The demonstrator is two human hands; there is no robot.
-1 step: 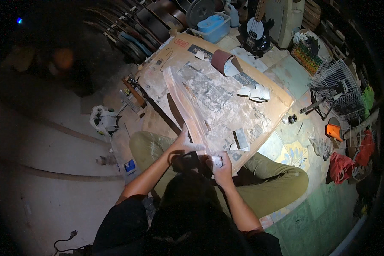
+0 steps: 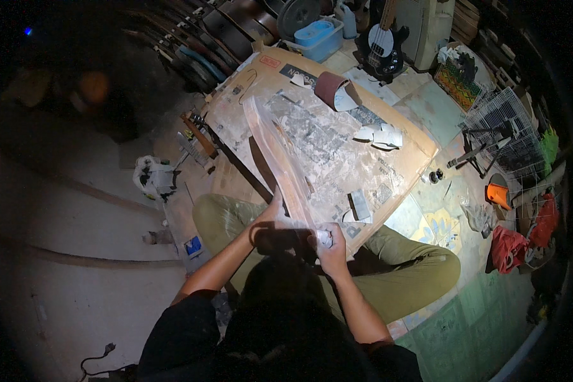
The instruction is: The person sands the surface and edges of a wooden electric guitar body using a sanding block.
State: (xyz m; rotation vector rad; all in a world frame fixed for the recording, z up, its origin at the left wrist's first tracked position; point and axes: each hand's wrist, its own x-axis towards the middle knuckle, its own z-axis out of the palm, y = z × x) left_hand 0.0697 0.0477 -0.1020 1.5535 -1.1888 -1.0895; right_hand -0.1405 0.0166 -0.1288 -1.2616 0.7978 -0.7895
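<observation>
A long, curved wooden piece [image 2: 280,162], pale with dust and seen edge-on like the side of a guitar body, stands over the cardboard and slants from the far left towards my lap. My left hand [image 2: 272,213] is closed against its near left side, with the thumb up along the wood and the other fingers partly in shadow. My right hand [image 2: 331,247] is closed at the near end, its fingers around a small whitish piece [image 2: 325,239] that looks like folded sandpaper. What lies under the fingers is hidden.
Dusty cardboard [image 2: 401,165] covers the floor ahead. On it lie a curled brown sandpaper sheet [image 2: 333,92], torn white paper [image 2: 381,136] and a grey sanding block [image 2: 359,205]. Guitars lean at the far left; a black bass guitar [image 2: 382,54] stands ahead. A wire rack [image 2: 503,121] is at right.
</observation>
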